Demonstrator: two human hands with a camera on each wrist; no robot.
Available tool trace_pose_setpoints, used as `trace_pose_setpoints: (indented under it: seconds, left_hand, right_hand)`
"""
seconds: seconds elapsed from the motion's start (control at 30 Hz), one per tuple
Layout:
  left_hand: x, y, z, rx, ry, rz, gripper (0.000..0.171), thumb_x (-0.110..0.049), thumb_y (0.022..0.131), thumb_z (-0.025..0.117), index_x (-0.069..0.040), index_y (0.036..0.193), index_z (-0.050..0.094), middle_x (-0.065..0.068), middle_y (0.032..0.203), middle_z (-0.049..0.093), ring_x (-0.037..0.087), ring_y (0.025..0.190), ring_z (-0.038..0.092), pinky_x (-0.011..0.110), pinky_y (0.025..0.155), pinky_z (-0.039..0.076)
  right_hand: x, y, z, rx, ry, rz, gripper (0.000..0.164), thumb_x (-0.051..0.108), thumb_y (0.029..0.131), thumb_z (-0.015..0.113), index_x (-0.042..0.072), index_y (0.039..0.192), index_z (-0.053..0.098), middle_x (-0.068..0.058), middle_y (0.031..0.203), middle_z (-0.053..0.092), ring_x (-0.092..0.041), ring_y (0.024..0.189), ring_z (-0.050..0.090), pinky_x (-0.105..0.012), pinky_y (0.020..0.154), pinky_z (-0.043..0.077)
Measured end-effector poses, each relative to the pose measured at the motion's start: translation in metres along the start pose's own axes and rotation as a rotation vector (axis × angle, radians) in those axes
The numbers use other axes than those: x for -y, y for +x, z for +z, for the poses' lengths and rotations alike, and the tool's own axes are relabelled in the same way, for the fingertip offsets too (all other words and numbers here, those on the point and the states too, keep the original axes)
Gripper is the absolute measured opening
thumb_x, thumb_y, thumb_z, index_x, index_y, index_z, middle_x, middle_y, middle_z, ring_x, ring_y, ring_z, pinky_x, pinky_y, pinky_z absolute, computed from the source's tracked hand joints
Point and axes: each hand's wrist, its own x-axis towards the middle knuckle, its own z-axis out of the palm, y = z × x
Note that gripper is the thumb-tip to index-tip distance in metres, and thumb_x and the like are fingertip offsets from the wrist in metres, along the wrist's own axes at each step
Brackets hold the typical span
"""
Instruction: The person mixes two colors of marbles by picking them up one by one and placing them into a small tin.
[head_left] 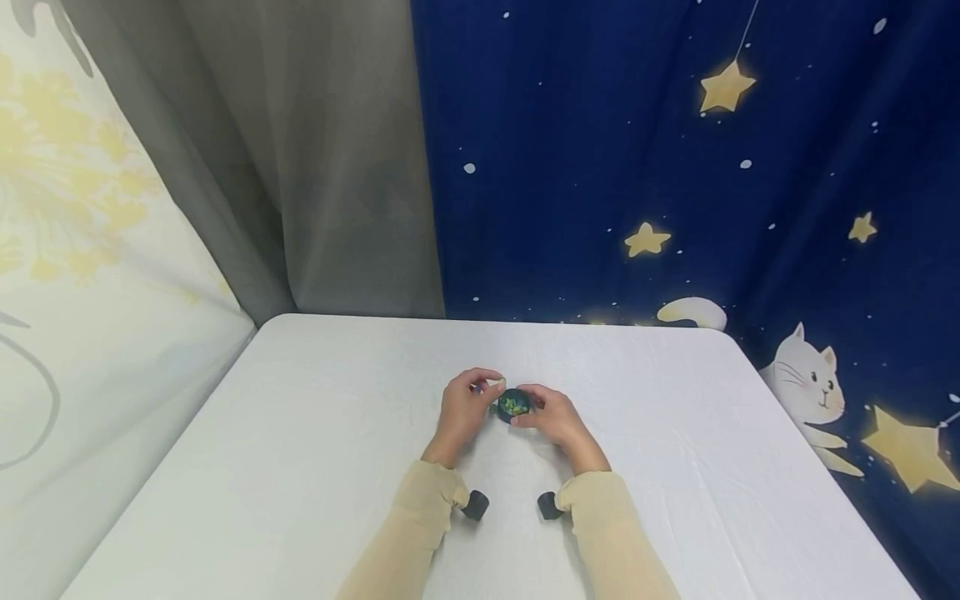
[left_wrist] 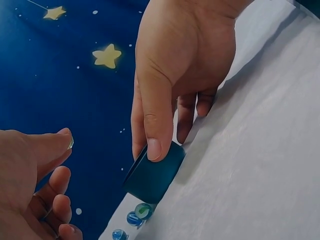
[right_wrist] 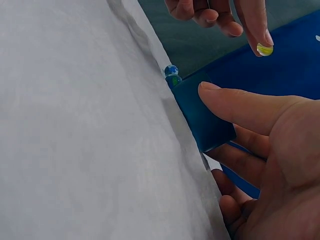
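A small teal cup (left_wrist: 156, 176), round and straight-sided, stands on the white table. In the head view green and yellow marbles show inside it. My right hand (head_left: 558, 415) holds the cup from the right, with the thumb on its wall. Just left of and above the cup is my left hand (head_left: 462, 408). It pinches a clear marble with a yellow-green swirl (right_wrist: 265, 50) between thumb and forefinger. Beside the cup, on the table, lie a green marble (left_wrist: 144, 211) and blue marbles (left_wrist: 119, 234). In the head view the left hand partly hides these loose marbles.
The white-covered table (head_left: 315, 467) stretches around both hands. Behind it hang a grey curtain (head_left: 352, 167) and a dark blue curtain (head_left: 570, 167) with stars and a cat. Black wrist devices (head_left: 476, 506) sit at the cuffs of the beige sleeves (head_left: 615, 517).
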Motion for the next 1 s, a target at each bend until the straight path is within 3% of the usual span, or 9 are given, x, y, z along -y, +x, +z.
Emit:
trace_pose_setpoints:
  seconds: [0.4,0.63,1.0]
  left_hand:
    - [0.002,-0.002,0.002,0.047,0.003,-0.051,0.019,-0.02,0.085,0.075,-0.016,0.103,0.072,-0.002,0.08,0.056,0.015,0.073,0.048,0.029,0.063,0.041]
    - [0.005,-0.001,-0.001,0.03,0.052,-0.05,0.017,-0.02,0.084,0.076,-0.014,0.1,0.073,-0.002,0.08,0.058,0.016,0.071,0.049,0.029,0.062,0.041]
    - [0.013,0.001,-0.004,0.106,0.122,-0.095,0.024,-0.011,0.077,0.081,-0.014,0.098,0.073,-0.002,0.079,0.058,0.016,0.068,0.05,0.032,0.064,0.042]
  right_hand:
    - [0.001,-0.002,-0.001,0.002,0.008,0.009,0.056,0.016,0.073,0.083,0.012,0.125,0.065,-0.014,0.129,0.06,-0.037,0.122,0.053,-0.055,0.099,0.038]
    - [0.001,-0.001,-0.001,0.003,0.015,0.011,0.055,0.016,0.073,0.083,0.014,0.125,0.065,-0.013,0.13,0.06,-0.037,0.122,0.052,-0.055,0.1,0.038]
    - [-0.001,0.0,-0.001,0.009,0.018,0.005,0.055,0.013,0.073,0.083,0.012,0.125,0.065,-0.014,0.129,0.061,-0.039,0.121,0.052,-0.056,0.099,0.038]
